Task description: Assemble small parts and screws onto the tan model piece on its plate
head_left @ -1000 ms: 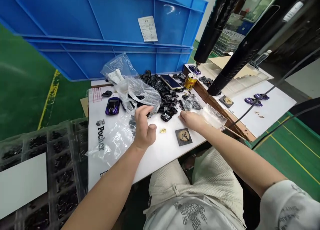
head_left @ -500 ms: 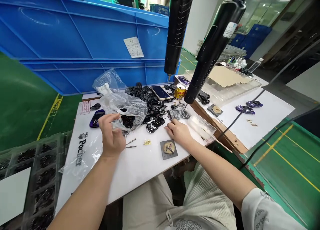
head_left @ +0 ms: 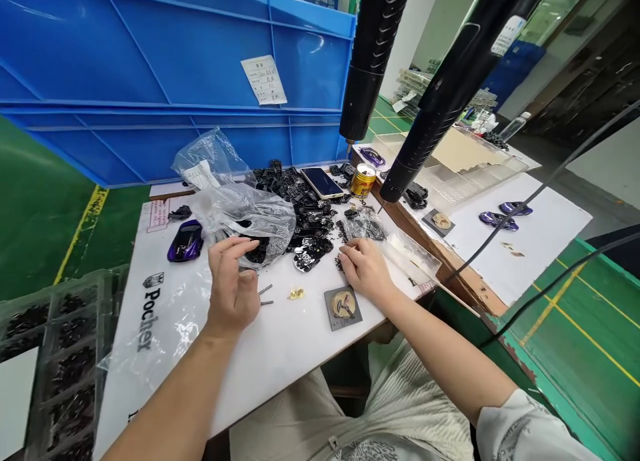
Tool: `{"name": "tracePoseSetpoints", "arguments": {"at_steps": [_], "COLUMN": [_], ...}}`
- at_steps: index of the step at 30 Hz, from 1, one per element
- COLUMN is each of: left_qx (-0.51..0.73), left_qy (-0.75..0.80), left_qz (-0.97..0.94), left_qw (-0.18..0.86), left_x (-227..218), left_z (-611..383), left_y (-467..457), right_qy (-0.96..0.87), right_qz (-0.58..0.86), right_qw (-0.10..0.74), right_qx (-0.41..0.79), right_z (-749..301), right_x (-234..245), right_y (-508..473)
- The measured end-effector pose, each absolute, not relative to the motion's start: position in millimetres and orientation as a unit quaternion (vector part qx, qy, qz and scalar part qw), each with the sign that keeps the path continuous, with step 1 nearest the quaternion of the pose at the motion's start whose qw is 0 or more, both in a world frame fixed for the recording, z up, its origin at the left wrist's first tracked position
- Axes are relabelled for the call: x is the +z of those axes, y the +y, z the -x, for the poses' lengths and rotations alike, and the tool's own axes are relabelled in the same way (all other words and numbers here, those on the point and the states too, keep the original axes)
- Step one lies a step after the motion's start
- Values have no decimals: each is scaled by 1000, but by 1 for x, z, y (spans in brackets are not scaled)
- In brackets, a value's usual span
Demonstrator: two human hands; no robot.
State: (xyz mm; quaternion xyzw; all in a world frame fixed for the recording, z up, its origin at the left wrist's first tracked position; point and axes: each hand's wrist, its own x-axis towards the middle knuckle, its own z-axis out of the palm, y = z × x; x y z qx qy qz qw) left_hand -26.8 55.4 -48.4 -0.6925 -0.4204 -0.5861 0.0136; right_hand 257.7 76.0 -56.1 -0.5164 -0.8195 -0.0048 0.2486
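My left hand (head_left: 233, 284) is raised by the clear plastic bag (head_left: 230, 207) of black parts, its fingers stretched and its thumb apart, with nothing visible in it. My right hand (head_left: 367, 269) rests low on the table, fingers curled together beside small loose black pieces and a small clear bag of parts (head_left: 365, 226). Whatever its fingertips may hold is hidden. Just in front of that hand lies a grey square fixture (head_left: 343, 307) with a small dark piece on its round tan centre. Small gold pieces (head_left: 297, 293) and two thin metal rods (head_left: 267, 302) lie between the hands.
Two black electric screwdrivers (head_left: 373, 67) hang over the table's right half. Behind are a pile of black model-car parts (head_left: 313, 214), a phone (head_left: 323, 183), a yellow can (head_left: 363, 181) and a large blue crate (head_left: 175, 54). A purple car body (head_left: 185, 241) lies left.
The camera view has shifted a little. My left hand's fingers still point toward the bag. My right hand stays by the small black pieces, its fingers slightly more curled.
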Motion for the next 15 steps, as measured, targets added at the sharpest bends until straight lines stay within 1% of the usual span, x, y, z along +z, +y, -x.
{"name": "tracePoseSetpoints", "arguments": {"at_steps": [4,8,12,15], "left_qx": [-589,-583,-559,-569], "left_qy": [-438,-453,-455,-446], "left_qz": [679,674,693,692], "left_qw": [-3,7,-14,-1], "left_x": [-45,-43,-44,-45], "left_z": [28,26,27,28], "left_y": [54,54,55,55], "right_qy": [-818,-807,-770,-739], "right_qz": [499,491,500,504], "right_qw": [287,325,380,410], "right_qx": [15,52,114,179], "right_z": [-260,-263,-267,-274], "right_x": [-60,-63,-61,-50], "right_y": [78,81,80,76]}}
